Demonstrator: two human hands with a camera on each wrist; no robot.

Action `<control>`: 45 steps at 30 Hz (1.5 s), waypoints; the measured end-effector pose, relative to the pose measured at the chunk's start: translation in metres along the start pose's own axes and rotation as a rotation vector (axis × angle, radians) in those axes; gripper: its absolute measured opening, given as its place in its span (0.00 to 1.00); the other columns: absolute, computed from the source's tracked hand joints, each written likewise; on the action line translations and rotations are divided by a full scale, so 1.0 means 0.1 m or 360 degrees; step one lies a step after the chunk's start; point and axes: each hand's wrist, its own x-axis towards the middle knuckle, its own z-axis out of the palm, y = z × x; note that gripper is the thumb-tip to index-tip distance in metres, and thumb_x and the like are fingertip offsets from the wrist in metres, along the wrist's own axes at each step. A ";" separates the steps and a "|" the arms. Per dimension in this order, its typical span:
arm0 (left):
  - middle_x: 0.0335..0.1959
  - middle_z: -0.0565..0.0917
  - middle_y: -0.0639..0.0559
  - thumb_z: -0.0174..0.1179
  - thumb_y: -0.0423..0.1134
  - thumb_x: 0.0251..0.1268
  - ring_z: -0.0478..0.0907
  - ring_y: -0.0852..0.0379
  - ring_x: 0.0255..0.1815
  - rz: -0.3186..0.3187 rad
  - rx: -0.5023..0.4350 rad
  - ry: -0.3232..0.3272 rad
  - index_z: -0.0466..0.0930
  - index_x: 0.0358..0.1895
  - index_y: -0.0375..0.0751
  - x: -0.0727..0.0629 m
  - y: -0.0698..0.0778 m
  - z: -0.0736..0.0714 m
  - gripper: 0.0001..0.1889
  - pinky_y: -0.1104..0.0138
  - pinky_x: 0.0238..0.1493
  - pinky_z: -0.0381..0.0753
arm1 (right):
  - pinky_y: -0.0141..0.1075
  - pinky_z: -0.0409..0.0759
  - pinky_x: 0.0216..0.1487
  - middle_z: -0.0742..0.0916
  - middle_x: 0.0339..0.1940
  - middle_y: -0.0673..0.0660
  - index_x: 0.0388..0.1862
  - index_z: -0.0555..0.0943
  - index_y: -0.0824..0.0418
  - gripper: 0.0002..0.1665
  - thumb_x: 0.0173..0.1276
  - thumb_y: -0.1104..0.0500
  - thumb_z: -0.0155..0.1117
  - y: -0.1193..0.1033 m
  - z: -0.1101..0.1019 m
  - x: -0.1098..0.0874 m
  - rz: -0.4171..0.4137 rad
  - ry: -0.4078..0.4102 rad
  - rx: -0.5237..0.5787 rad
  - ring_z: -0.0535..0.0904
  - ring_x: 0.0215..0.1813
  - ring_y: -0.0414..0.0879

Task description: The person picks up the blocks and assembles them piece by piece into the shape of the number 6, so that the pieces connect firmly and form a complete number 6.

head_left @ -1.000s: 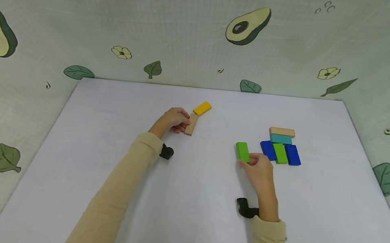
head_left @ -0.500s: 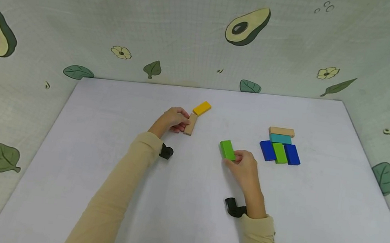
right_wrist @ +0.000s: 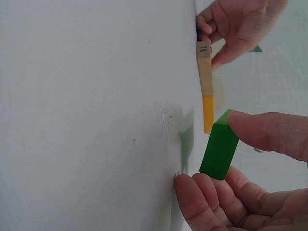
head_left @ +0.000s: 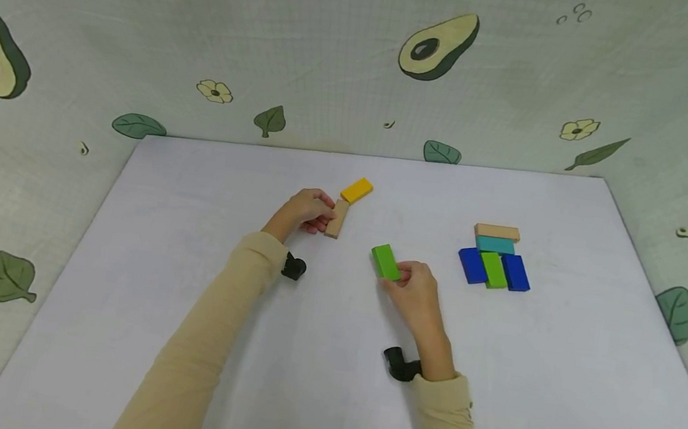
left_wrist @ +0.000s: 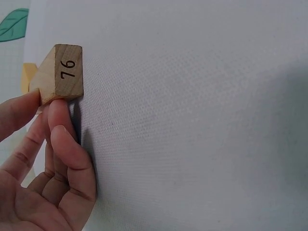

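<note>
In the head view my left hand [head_left: 308, 211] is at the near left side of a plain wooden block [head_left: 337, 219] on the white tabletop, its thumb and fingertips against the block's edge. The left wrist view shows "76" on the end of this wooden block [left_wrist: 70, 70]. A yellow block [head_left: 356, 190] adjoins its far end at an angle. My right hand [head_left: 418, 295] holds a green block [head_left: 386, 261] above the table; in the right wrist view its thumb is on one end of the green block [right_wrist: 219, 151] and its fingers are under the other.
On the right side lies a cluster: a wooden block [head_left: 497, 232], a teal block [head_left: 495, 245], a blue block [head_left: 472, 266], a second green block [head_left: 494, 270] and another blue block [head_left: 515, 272]. An avocado-print cloth [head_left: 339, 54] stands behind the table's far edge.
My right hand has carried the green block leftward, away from the cluster and toward the wooden and yellow blocks. The left hand has stayed in place at the wooden block.
</note>
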 end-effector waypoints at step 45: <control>0.26 0.77 0.52 0.60 0.39 0.61 0.74 0.60 0.21 0.0001 0.0029 0.0034 0.73 0.48 0.45 0.05 -0.01 0.02 0.13 0.72 0.24 0.75 | 0.34 0.70 0.36 0.76 0.34 0.60 0.48 0.77 0.71 0.24 0.54 0.61 0.71 -0.37 0.46 0.05 -0.0182 -0.0115 -0.0022 0.70 0.36 0.47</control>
